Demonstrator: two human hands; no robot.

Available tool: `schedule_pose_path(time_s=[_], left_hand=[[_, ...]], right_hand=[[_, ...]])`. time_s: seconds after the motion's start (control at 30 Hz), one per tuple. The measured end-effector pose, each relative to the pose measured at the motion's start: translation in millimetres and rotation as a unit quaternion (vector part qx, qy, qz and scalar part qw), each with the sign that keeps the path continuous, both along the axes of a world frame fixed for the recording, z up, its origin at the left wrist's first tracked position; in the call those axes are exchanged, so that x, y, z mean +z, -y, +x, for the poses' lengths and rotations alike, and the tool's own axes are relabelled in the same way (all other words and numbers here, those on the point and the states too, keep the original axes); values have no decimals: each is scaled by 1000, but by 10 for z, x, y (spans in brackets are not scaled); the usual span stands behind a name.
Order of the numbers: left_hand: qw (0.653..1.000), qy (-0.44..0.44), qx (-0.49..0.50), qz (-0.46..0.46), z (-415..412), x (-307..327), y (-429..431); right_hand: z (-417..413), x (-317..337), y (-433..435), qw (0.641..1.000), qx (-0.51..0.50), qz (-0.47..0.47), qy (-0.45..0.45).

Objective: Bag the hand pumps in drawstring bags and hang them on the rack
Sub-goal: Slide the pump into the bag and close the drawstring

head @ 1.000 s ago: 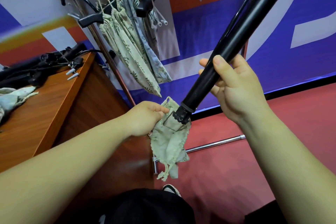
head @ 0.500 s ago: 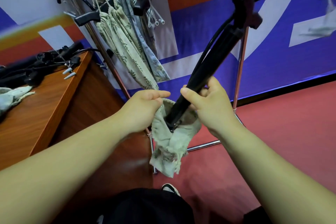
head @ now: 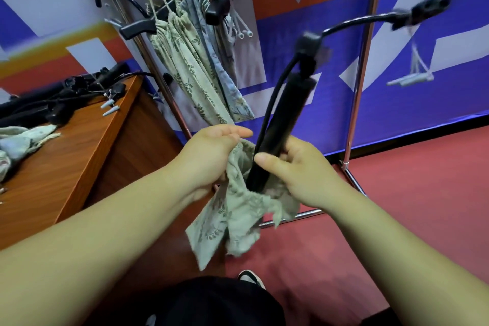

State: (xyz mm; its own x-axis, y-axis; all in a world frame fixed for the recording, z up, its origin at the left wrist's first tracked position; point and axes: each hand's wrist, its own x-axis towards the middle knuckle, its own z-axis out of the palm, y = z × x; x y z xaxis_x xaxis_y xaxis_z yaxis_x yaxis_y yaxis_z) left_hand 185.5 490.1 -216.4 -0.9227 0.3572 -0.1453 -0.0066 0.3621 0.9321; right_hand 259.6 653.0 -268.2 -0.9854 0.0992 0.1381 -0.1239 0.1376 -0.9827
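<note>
A black hand pump (head: 284, 122) stands tilted with its lower end inside a pale green leaf-print drawstring bag (head: 232, 217). My right hand (head: 296, 169) grips the pump's barrel just above the bag's mouth. My left hand (head: 211, 153) holds the bag's rim on the left side. The pump's hose arcs up to the right, with a bundle of white nozzles dangling from its blurred end. Bagged pumps (head: 190, 66) hang on the metal rack (head: 357, 103) behind.
A wooden table (head: 74, 161) at the left carries several loose black pumps (head: 53, 100) and spare fabric bags (head: 18, 140). The rack's base bars run along the red floor (head: 410, 206) right of my hands. A blue, orange and white banner backs the rack.
The pump has slid deeper into the bag and stands more upright. My right hand has come down the barrel to the bag's mouth, and the bag has bunched up around the pump.
</note>
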Motion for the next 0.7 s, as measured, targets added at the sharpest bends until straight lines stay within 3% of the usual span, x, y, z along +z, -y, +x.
schedule_pose_path(time_s=[0.2,0.37,0.53,0.7], left_hand=[[999,14,-17,43,69,72,-7],[992,32,-93,83,117,145,-3],[990,58,-97,83,152,169,-19],[994,39,-70,81,145,106,4]], right_hand=[[48,27,-20,995,34,93,33],[69,82,-124,986,74,148,1],[85,100,-87,977,106,188,1],[103,189,-145,993,44,105,17]])
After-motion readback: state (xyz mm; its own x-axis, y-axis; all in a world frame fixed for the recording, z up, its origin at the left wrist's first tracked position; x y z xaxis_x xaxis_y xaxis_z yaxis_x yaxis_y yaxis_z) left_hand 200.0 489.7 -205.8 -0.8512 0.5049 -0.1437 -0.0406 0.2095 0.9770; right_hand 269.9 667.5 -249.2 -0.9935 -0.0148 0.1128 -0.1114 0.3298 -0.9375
